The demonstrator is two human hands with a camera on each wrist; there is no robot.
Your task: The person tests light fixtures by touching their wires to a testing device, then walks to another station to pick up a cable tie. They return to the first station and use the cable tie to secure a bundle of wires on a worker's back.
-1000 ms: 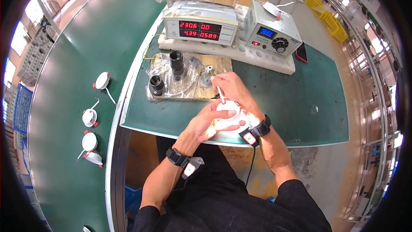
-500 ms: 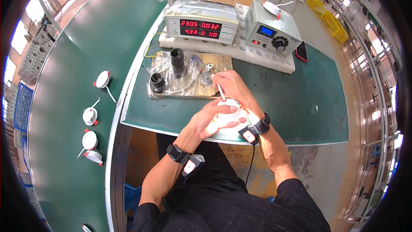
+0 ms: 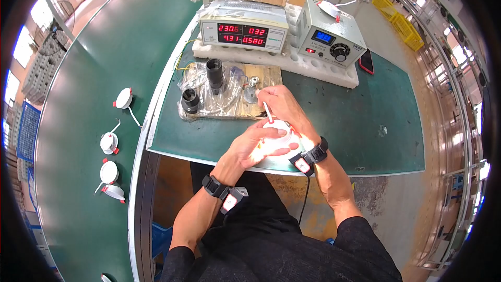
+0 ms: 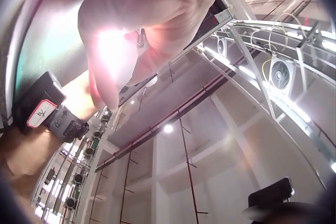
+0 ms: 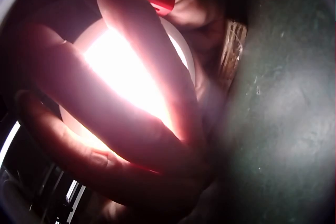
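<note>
Meter display (image 3: 243,34) changed, 4.33 to 4.31; lit white lamp (image 3: 278,126), held above green table (image 3: 365,136); left hand (image 3: 251,145) gripping it, fingers spread across its face; right hand (image 3: 284,105) pinching white cable (image 3: 268,112).

You work on a factory floor, at a green workbench (image 3: 376,136). A red-digit meter (image 3: 243,35) glows atop the workbench; yellow crates (image 3: 406,29) sit beyond it.

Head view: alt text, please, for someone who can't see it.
A person's left hand holds a glowing round white lamp over a green table, while the right hand grips its cable. Behind stands a meter with red digits; more lamps lie at left.
</note>
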